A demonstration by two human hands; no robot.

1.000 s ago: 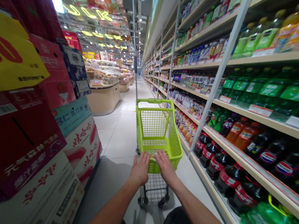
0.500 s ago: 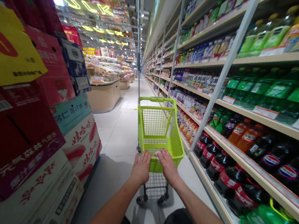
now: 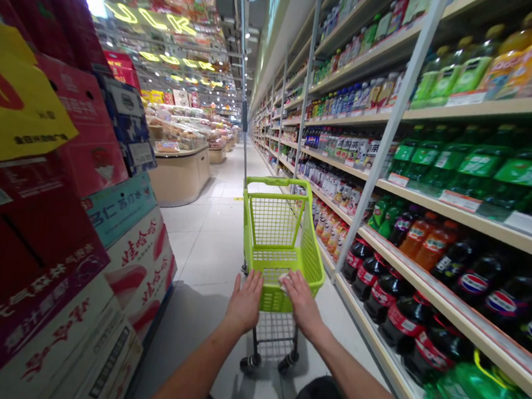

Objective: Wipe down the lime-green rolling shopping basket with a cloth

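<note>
A lime-green wire shopping cart point(image 3: 273, 225) stands on the tiled aisle floor right in front of me, with nothing visible in its basket. My left hand point(image 3: 244, 301) lies over the near rim of the cart, fingers curled on it. My right hand point(image 3: 302, 303) grips the same rim just to the right. A small white scrap point(image 3: 283, 280) shows under its fingertips; I cannot make out what it is. Both forearms reach forward from the bottom of the view.
Stacked red, blue and white cartons point(image 3: 104, 221) with a yellow sign point(image 3: 15, 112) wall the left side. Shelves of drink bottles point(image 3: 451, 274) with a slanted metal upright point(image 3: 378, 154) line the right. A curved counter point(image 3: 179, 172) stands ahead left. The aisle floor point(image 3: 205, 244) runs straight on.
The cartons on the left have slid slightly back and the view has bobbed, so the cart and I have moved a little along the aisle. Both hands stay on the rim.
</note>
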